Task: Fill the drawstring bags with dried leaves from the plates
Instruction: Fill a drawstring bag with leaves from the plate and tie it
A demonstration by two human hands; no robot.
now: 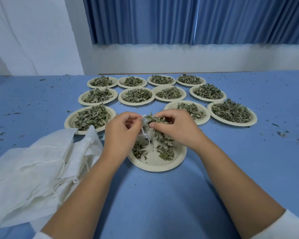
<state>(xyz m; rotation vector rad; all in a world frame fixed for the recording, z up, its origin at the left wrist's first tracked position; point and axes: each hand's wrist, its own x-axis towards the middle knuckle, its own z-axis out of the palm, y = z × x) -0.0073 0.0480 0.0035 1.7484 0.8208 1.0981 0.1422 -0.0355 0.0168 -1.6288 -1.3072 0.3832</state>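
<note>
hands met above the nearest plate [155,167] in the head view. the left hand [123,130] pinched the mouth of a small white drawstring bag [144,122] with curled fingers, and the bag's cord [146,137] hung in a loop toward the plate. the right hand [174,125] was closed around a bunch of dried leaves [158,119], held just at the opening of the bag. the bag was between the two hands, lifted over the plate; how full it was could not be seen. on this plate lay only some scattered leaves [164,152], with much of its bottom bare. behind it stood eleven other plates [231,123] in three rows, each heaped with leaves. a pile of white bags [41,163] lay to the left, touching the front left plate. small leaf crumbs [281,133] were spread on the blue table [162,195]. a blue curtain [162,19] hung behind.
</note>
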